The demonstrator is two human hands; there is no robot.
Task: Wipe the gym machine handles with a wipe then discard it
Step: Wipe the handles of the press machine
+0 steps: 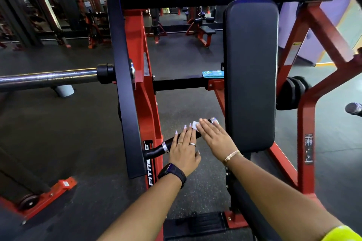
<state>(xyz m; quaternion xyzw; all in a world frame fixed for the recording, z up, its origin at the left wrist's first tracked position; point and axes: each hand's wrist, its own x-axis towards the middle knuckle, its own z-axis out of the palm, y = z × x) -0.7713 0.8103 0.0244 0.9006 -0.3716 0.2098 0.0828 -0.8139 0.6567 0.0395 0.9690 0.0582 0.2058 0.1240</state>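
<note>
A black machine handle (156, 150) with a silver ring and a silver end cap juts out from the red and black frame toward the back pad. My left hand (184, 148) lies flat on top of the handle, fingers stretched out. My right hand (214, 137) rests on the handle's far end, also flat, pressing a small white wipe (195, 125) against it. Only a corner of the wipe shows between the two hands. A second handle (353, 108) pokes in at the right edge.
A tall black back pad (250, 72) stands just right of my hands. A teal wipes packet (213, 74) lies on the black crossbar behind. A chrome plate-loading bar (49, 79) sticks out left. Red frame legs, weight plates (293, 92) and dark rubber floor surround the machine.
</note>
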